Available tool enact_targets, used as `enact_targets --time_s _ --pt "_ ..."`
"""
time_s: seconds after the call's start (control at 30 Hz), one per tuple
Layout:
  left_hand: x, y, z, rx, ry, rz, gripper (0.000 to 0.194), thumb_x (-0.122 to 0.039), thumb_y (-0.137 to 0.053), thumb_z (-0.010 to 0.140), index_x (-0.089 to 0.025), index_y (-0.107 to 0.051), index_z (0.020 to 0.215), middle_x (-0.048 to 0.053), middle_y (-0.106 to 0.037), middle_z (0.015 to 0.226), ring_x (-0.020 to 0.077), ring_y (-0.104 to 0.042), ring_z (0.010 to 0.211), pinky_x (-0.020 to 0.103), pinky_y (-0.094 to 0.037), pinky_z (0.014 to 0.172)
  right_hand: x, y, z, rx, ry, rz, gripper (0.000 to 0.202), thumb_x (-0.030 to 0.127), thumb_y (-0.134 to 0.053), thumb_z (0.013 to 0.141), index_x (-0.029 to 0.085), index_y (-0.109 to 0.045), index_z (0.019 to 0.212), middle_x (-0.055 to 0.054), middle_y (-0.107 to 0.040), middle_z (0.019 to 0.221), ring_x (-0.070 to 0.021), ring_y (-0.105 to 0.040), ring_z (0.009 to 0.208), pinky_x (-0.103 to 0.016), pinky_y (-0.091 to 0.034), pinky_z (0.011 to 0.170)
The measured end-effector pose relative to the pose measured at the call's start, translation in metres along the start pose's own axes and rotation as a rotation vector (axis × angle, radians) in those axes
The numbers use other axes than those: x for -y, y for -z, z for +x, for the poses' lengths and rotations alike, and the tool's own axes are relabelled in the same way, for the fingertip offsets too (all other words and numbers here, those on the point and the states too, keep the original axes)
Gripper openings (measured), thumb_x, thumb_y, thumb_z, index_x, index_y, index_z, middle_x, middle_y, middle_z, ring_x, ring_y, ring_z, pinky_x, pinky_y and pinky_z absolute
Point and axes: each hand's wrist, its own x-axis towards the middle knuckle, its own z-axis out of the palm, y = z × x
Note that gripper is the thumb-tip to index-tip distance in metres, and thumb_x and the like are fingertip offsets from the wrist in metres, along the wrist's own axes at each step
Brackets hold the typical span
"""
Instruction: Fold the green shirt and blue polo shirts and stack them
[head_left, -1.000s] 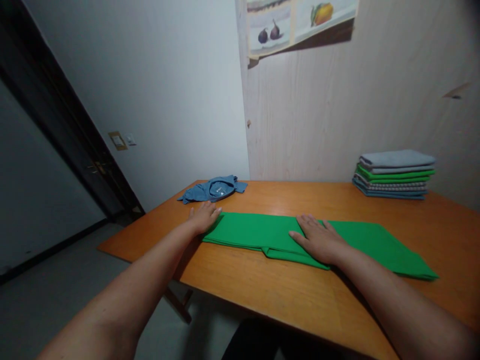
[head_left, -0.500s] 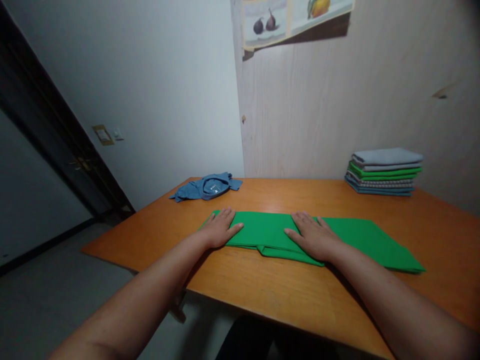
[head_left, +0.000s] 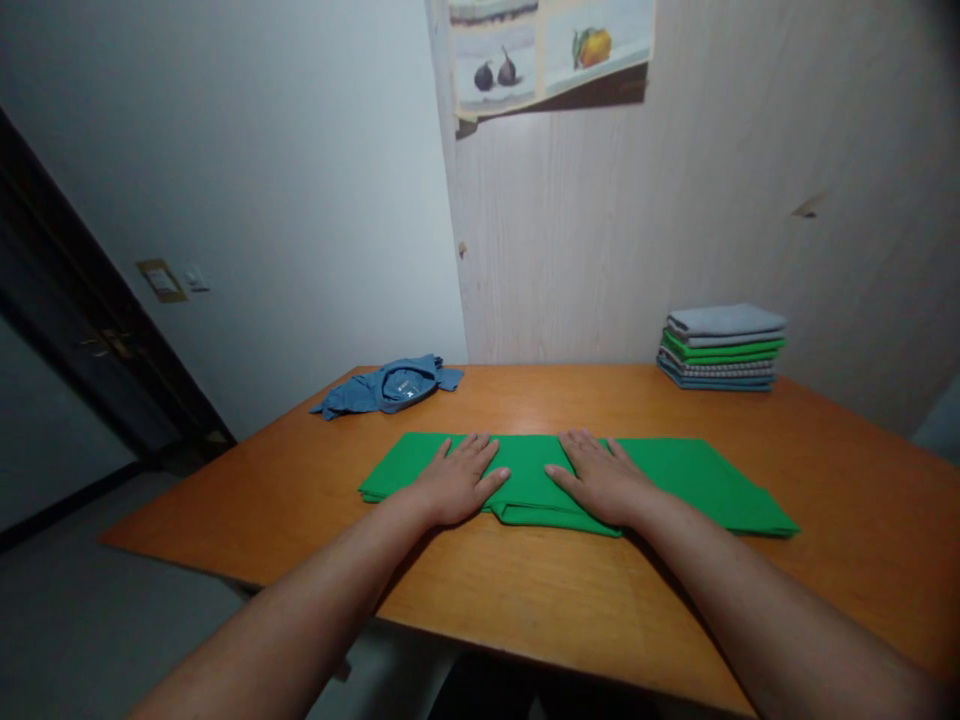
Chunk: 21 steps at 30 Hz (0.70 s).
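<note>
A green garment [head_left: 682, 480], folded into a long flat strip, lies across the wooden table in front of me. Flat on its left-middle part rests my left hand [head_left: 461, 482], open with the fingers pointing away from me. My right hand [head_left: 600, 478] presses on the cloth just right of the middle, also open, its thumb pointing toward the left hand. Between the hands, a small fold of cloth sticks out along the near edge. The garment's underside and the cloth beneath both palms are hidden.
A crumpled blue shirt [head_left: 401, 385] lies at the table's back left. Toward the back right stands a stack of folded clothes [head_left: 724, 348] in grey, green, checked and blue. The wooden table [head_left: 525, 590] has its near edge close to my body; a wall rises behind it.
My left hand has slid right along the green garment, nearer to my right hand, uncovering its left end. My right hand stays flat on the cloth. The camera view has turned slightly right.
</note>
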Motion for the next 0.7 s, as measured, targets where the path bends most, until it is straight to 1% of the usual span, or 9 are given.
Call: enact_targets --time_s 0.1,0.3,0.37,0.43,0.47,0.53,0.6,0.63,0.7 --pt "0.004 0.002 0.0 0.019 0.007 0.002 0.077 -0.072 -0.018 0.095 -0.029 -0.026 0.158 0.006 -0.018 0.166 0.0259 -0.012 0.154 0.055 -0.008 0.122 0.001 0.001 0.0 0.0 -0.003 0.009 0.085 0.069 -0.02 0.095 0.013 -0.022 0.159 -0.01 -0.019 0.165 -0.0275 -0.013 0.153 -0.053 -0.008 0.122" --pt "0.017 0.002 -0.006 -0.069 0.147 0.034 0.082 -0.074 -0.019 0.094 -0.022 -0.027 0.158 0.011 -0.016 0.166 0.0284 -0.012 0.154 0.054 -0.01 0.121 0.001 0.002 -0.001 0.001 0.009 0.029 0.085 0.069 -0.021 0.095 0.013 -0.022 0.16 -0.01 -0.019 0.165 -0.0275 -0.013 0.153 -0.053 -0.008 0.122" --pt "0.021 0.002 -0.007 -0.053 0.145 0.027 0.082 -0.074 -0.023 0.094 -0.023 -0.028 0.157 0.011 -0.018 0.165 0.0288 -0.013 0.153 0.054 -0.01 0.121 0.001 0.001 -0.001 -0.004 0.012 0.029 0.085 0.068 -0.022 0.095 0.014 -0.022 0.159 -0.01 -0.019 0.165 -0.0279 -0.013 0.153 -0.054 -0.009 0.122" --pt "0.028 0.003 -0.007 -0.05 0.132 -0.003 0.079 -0.072 -0.028 0.094 -0.023 -0.033 0.155 0.01 -0.024 0.164 0.0289 -0.019 0.152 0.051 -0.014 0.121 0.001 0.001 0.0 -0.01 0.008 0.03 0.084 0.068 -0.023 0.095 0.013 -0.023 0.159 -0.01 -0.021 0.165 -0.0287 -0.014 0.153 -0.054 -0.009 0.122" --pt "0.032 0.005 -0.007 -0.074 0.128 -0.026 0.077 -0.07 -0.03 0.094 -0.022 -0.038 0.153 0.011 -0.029 0.163 0.0282 -0.023 0.151 0.048 -0.018 0.121 0.001 0.0 0.0 -0.011 0.007 0.031 0.084 0.068 -0.023 0.095 0.013 -0.023 0.159 -0.01 -0.021 0.165 -0.0289 -0.014 0.153 -0.054 -0.009 0.122" --pt "0.046 0.01 -0.009 -0.183 0.156 -0.076 0.067 -0.062 -0.037 0.095 -0.02 -0.049 0.145 0.011 -0.043 0.156 0.0261 -0.036 0.146 0.038 -0.028 0.119 0.001 0.0 0.0 -0.01 0.008 0.031 0.084 0.067 -0.023 0.095 0.013 -0.023 0.159 -0.011 -0.02 0.165 -0.0288 -0.014 0.153 -0.054 -0.009 0.122" --pt "0.064 0.018 -0.013 -0.322 0.256 -0.114 0.056 -0.054 -0.042 0.094 -0.018 -0.058 0.134 0.012 -0.056 0.145 0.0245 -0.049 0.136 0.032 -0.036 0.113 0.001 -0.001 0.001 -0.008 0.011 0.03 0.084 0.067 -0.023 0.095 0.012 -0.023 0.159 -0.011 -0.02 0.165 -0.0284 -0.014 0.153 -0.054 -0.009 0.122" --pt "0.074 0.022 -0.017 -0.376 0.34 -0.125 0.052 -0.05 -0.045 0.093 -0.017 -0.061 0.13 0.012 -0.06 0.139 0.0246 -0.053 0.132 0.032 -0.039 0.11 0.001 -0.001 0.001 -0.008 0.011 0.029 0.084 0.067 -0.023 0.095 0.012 -0.023 0.159 -0.011 -0.019 0.165 -0.0282 -0.015 0.153 -0.054 -0.009 0.122" --pt "0.093 0.03 -0.024 -0.41 0.466 -0.126 0.049 -0.047 -0.049 0.091 -0.013 -0.062 0.123 0.016 -0.063 0.131 0.0283 -0.056 0.125 0.036 -0.043 0.104 0.001 -0.001 0.001 -0.008 0.01 0.029 0.084 0.067 -0.023 0.095 0.012 -0.023 0.159 -0.011 -0.019 0.165 -0.0282 -0.015 0.152 -0.054 -0.009 0.122"
